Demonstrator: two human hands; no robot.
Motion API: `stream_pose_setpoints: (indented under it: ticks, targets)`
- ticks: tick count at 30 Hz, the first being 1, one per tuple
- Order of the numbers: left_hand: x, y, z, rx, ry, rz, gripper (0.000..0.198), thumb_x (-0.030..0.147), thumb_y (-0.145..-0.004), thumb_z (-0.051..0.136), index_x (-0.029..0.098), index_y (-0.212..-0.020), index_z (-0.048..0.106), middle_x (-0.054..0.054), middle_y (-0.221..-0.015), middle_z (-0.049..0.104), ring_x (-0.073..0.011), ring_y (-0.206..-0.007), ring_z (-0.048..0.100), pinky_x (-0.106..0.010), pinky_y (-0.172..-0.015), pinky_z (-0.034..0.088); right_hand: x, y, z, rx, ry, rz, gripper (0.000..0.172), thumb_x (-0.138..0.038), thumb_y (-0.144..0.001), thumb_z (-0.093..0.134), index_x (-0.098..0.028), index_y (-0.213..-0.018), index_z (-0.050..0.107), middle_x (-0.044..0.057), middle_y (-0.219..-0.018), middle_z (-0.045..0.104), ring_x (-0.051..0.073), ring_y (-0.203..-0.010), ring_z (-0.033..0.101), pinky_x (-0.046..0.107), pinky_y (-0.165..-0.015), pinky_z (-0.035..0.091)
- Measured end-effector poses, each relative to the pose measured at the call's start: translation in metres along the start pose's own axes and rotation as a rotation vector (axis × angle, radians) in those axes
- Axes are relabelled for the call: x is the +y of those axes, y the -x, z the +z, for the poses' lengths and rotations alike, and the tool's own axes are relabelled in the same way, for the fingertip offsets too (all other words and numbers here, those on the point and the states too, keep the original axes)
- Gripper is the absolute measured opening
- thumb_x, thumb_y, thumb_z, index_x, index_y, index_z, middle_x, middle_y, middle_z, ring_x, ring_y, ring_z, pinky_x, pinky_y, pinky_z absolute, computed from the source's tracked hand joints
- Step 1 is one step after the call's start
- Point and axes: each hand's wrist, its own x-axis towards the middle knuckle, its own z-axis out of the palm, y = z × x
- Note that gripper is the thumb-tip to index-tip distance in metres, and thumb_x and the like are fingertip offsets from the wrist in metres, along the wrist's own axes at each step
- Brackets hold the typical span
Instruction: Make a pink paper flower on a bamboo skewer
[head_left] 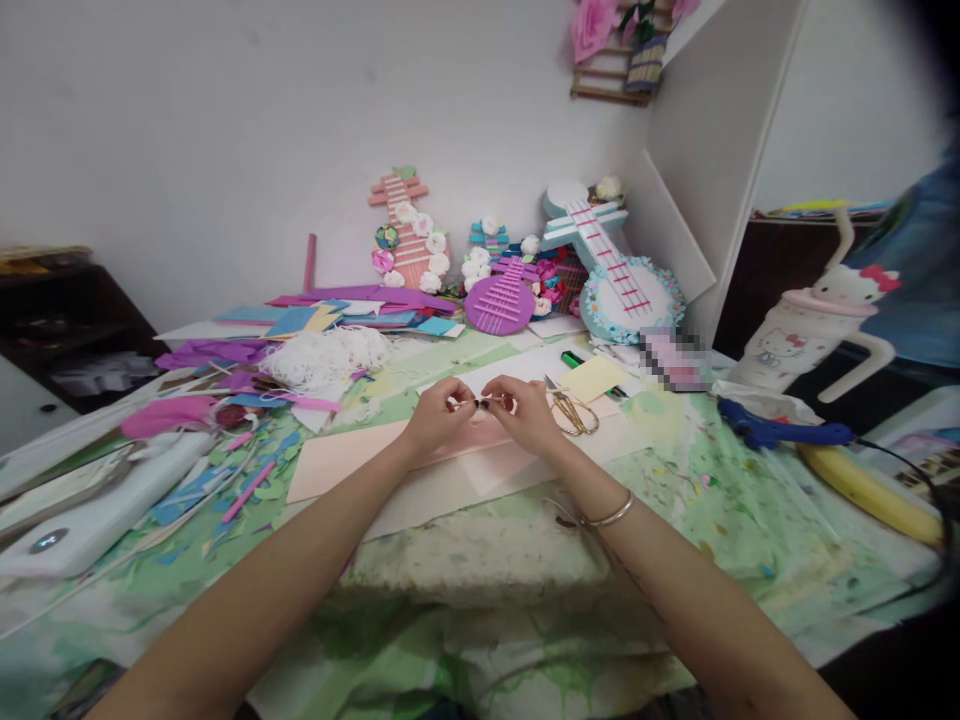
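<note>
My left hand (442,412) and my right hand (520,408) meet fingertip to fingertip above the pale pink sheets. Both are closed in a pinch on a thin white strand (460,403), which shows between the fingers; most of it is hidden. Under the hands lie peach and pink paper sheets (330,465) on a larger white sheet. Just right of my right hand are gold-handled scissors (576,414), a pale yellow paper (592,378) and a green pen (574,358). A tangled heap of white string (326,360) lies to the left, beyond my left hand.
Decorated lute-shaped crafts, one purple (500,305) and one light blue and white (630,290), lean at the back. On the right are a blue glue gun (784,430) with a cord, a banana (870,490) and a tumbler (799,340). A white box-like object (112,510) and paper scraps lie left.
</note>
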Motion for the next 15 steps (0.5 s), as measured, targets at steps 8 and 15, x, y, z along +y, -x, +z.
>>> stream_pose_setpoints:
  ticks: [8,15]
  targets:
    - [0.0009,0.0007,0.0,-0.002,0.004,-0.009,0.006,0.02,-0.07,0.05,0.017,-0.066,0.052,-0.001,-0.074,0.059,-0.0133,-0.071,0.055,-0.026,-0.066,0.045,0.0009,0.0001,0.0011,0.006,-0.001,0.015,0.016,-0.024,-0.08,0.05,-0.02,-0.094,0.053,-0.003,-0.074,0.062,0.01,-0.062,0.053,0.032,-0.079,0.024]
    - [0.0017,0.0014,-0.0001,-0.023,0.053,-0.001,0.008,0.021,-0.072,0.052,0.017,-0.075,0.058,-0.001,-0.077,0.058,-0.0136,-0.074,0.056,-0.026,-0.067,0.045,-0.0004,0.0008,-0.0014,0.007,0.005,0.01,0.013,-0.024,-0.08,0.051,-0.02,-0.092,0.053,-0.003,-0.074,0.063,0.01,-0.061,0.053,0.032,-0.08,0.024]
